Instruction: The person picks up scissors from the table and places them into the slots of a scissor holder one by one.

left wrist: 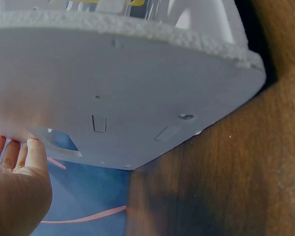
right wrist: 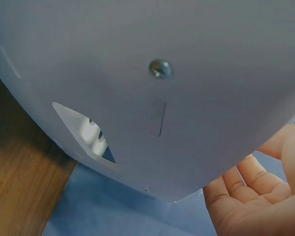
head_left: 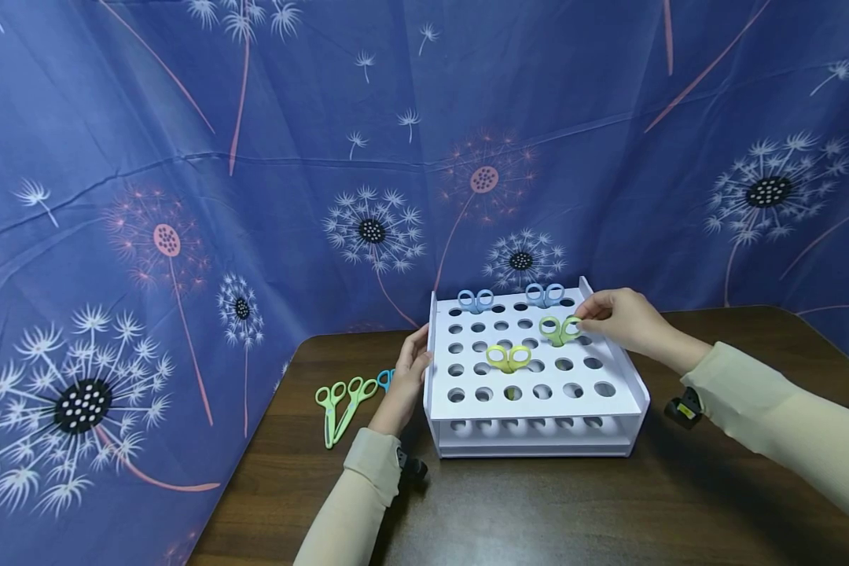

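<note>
A white rack (head_left: 495,405) with rows of round holes stands on the table. My right hand (head_left: 619,314) is over its right part, pinching one handle loop of a pair of green scissors (head_left: 556,332) whose blades point down into the rack. Against the rack's left side panel (left wrist: 137,83) my left hand (head_left: 404,381) rests, its fingertips touching the panel in the left wrist view. Yellow scissors (head_left: 508,359) stand handles up near the middle. Along the back row are two pairs of blue scissors (head_left: 475,301). The rack's right panel (right wrist: 187,118) hides the scissors in the right wrist view.
Left of the rack, two pairs of light green scissors (head_left: 343,410) lie on the brown wooden table (head_left: 538,511). Another blue pair (head_left: 385,379) lies beside them, partly hidden by my left hand. A blue cloth (head_left: 290,196) with a dandelion pattern hangs behind the table.
</note>
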Demonstrator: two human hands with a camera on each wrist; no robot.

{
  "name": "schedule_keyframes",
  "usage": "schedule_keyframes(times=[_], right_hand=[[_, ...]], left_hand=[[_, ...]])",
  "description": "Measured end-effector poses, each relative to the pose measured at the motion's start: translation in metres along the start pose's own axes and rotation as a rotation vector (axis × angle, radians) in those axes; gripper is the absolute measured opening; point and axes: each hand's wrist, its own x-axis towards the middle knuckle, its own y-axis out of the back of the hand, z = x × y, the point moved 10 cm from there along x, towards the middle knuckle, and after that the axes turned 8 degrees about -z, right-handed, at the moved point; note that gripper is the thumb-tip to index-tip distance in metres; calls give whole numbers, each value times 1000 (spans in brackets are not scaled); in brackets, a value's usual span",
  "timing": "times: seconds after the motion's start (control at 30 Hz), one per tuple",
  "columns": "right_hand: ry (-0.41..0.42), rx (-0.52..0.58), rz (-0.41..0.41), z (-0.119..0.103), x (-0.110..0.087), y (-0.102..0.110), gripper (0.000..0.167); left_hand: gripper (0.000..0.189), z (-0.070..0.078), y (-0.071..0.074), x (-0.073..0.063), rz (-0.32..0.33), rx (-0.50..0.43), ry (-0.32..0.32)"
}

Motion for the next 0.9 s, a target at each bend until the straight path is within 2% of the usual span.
schedule_keyframes(times=[0.53, 0.9], right_hand=[[-15, 3, -16, 3, -2, -4, 15], [0, 7, -7, 7, -4, -5, 18]], left_hand=[[52, 0, 1, 0, 6, 9, -24], [52, 0, 0, 0, 5, -2, -12]])
